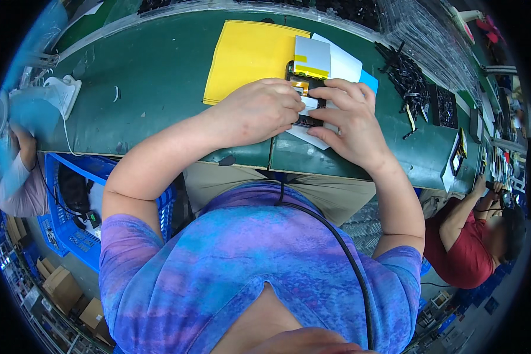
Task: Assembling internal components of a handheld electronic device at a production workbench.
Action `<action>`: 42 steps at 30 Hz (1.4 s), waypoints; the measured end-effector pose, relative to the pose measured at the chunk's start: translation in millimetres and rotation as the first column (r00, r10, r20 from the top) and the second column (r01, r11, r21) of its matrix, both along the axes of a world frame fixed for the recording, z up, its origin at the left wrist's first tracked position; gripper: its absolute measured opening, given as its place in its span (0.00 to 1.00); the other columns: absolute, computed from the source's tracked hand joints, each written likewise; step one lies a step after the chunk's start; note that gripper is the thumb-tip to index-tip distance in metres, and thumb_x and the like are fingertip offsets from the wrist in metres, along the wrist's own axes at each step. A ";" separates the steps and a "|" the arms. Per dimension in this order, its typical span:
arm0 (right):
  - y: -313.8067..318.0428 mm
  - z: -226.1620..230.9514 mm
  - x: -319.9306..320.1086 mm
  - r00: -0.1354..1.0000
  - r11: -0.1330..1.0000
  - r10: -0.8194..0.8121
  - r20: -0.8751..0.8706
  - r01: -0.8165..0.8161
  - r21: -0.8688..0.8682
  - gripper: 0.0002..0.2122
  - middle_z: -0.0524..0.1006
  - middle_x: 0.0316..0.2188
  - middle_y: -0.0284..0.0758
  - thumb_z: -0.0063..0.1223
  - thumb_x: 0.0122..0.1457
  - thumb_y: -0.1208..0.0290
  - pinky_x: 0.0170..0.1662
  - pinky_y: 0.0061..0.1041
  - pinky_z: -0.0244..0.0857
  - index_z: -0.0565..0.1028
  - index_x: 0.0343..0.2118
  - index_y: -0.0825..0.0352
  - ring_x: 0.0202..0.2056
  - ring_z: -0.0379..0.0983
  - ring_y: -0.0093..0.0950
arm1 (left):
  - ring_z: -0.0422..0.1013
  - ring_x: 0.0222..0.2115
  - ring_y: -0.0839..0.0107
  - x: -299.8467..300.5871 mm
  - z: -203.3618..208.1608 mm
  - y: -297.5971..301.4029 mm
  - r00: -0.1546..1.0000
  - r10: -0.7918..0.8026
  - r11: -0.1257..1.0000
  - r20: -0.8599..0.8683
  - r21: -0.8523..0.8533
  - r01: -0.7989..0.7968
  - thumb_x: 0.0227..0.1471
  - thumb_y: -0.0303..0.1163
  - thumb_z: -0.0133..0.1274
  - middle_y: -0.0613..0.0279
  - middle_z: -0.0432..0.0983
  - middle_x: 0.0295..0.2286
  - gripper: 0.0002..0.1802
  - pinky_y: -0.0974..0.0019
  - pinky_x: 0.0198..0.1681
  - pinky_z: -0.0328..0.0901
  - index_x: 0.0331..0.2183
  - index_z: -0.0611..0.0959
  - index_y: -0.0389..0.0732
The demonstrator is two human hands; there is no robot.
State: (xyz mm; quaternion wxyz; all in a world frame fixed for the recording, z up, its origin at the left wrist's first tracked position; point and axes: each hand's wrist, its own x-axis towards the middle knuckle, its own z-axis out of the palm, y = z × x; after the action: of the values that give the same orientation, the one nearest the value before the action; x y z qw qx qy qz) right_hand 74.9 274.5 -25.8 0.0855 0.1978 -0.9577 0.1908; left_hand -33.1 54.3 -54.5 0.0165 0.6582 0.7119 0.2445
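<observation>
No readable lettering, labels, numbers or signs (finer details too blurry).

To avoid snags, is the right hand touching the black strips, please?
Apart: the head view shows green table between the right hand and the black strips.

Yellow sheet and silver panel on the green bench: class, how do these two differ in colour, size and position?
The yellow sheet is one main colour, while the silver panel is grey with yellow strips. The yellow sheet is much larger than the silver panel. The left hand hides part of the yellow sheet; it leaves the silver panel uncovered. Both look roughly rectangular.
</observation>
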 end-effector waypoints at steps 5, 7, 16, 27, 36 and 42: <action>-1.3 -5.6 -1.1 0.998 0.999 -0.029 0.051 0.031 -0.043 0.07 0.79 0.43 0.26 0.68 0.47 0.69 0.60 0.40 0.50 0.84 0.30 0.60 0.55 0.69 0.31 | 0.73 0.50 0.63 -0.4 -2.8 0.5 1.000 -0.004 1.000 -0.020 0.023 0.005 0.47 0.30 0.61 0.63 0.80 0.43 0.11 0.57 0.60 0.64 0.36 0.85 0.40; -1.8 -7.5 -2.2 0.997 0.997 -0.047 0.059 0.051 -0.060 0.05 0.79 0.42 0.26 0.67 0.47 0.70 0.60 0.40 0.51 0.84 0.29 0.61 0.54 0.69 0.30 | 0.73 0.50 0.64 -0.1 -2.8 0.0 1.000 0.002 1.000 -0.026 0.015 -0.002 0.48 0.30 0.61 0.63 0.80 0.43 0.11 0.57 0.60 0.64 0.36 0.85 0.40; -9.2 1.7 3.3 0.998 0.998 -0.060 0.026 0.061 -0.025 0.04 0.78 0.40 0.26 0.66 0.47 0.74 0.59 0.41 0.52 0.83 0.27 0.60 0.53 0.70 0.29 | 0.74 0.49 0.66 2.6 -1.6 0.7 0.997 0.031 0.998 -0.066 -0.044 -0.034 0.51 0.32 0.59 0.63 0.81 0.44 0.09 0.59 0.60 0.65 0.35 0.86 0.41; -19.2 -13.3 22.1 0.973 0.955 0.004 -0.231 0.065 0.291 0.07 0.77 0.44 0.26 0.61 0.52 0.69 0.61 0.43 0.51 0.82 0.34 0.58 0.54 0.70 0.27 | 0.74 0.50 0.66 4.2 -0.2 0.8 0.994 0.043 0.998 -0.097 -0.049 -0.048 0.51 0.32 0.58 0.62 0.81 0.43 0.09 0.60 0.60 0.65 0.36 0.86 0.41; -5.4 -22.5 21.0 0.987 0.976 -0.161 -0.003 0.158 -0.150 0.06 0.78 0.42 0.26 0.66 0.47 0.74 0.57 0.35 0.52 0.83 0.30 0.60 0.51 0.71 0.27 | 0.75 0.49 0.64 3.4 -0.2 0.2 0.997 0.034 0.998 -0.074 -0.046 -0.037 0.51 0.31 0.59 0.60 0.81 0.43 0.10 0.59 0.59 0.65 0.36 0.86 0.40; -8.9 -17.7 14.0 0.986 0.974 -0.161 0.032 0.164 -0.157 0.03 0.78 0.41 0.27 0.63 0.51 0.74 0.57 0.36 0.52 0.82 0.29 0.62 0.51 0.70 0.28 | 0.75 0.49 0.65 3.6 1.5 -0.4 0.998 0.037 0.997 -0.055 -0.064 -0.041 0.51 0.31 0.59 0.61 0.81 0.43 0.10 0.59 0.60 0.65 0.36 0.86 0.40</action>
State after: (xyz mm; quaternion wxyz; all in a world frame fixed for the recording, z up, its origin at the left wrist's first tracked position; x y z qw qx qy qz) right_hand 88.8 265.6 -43.5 0.1071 0.1094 -0.9532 0.2608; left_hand -29.5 53.9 -53.1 0.0140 0.6497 0.7323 0.2036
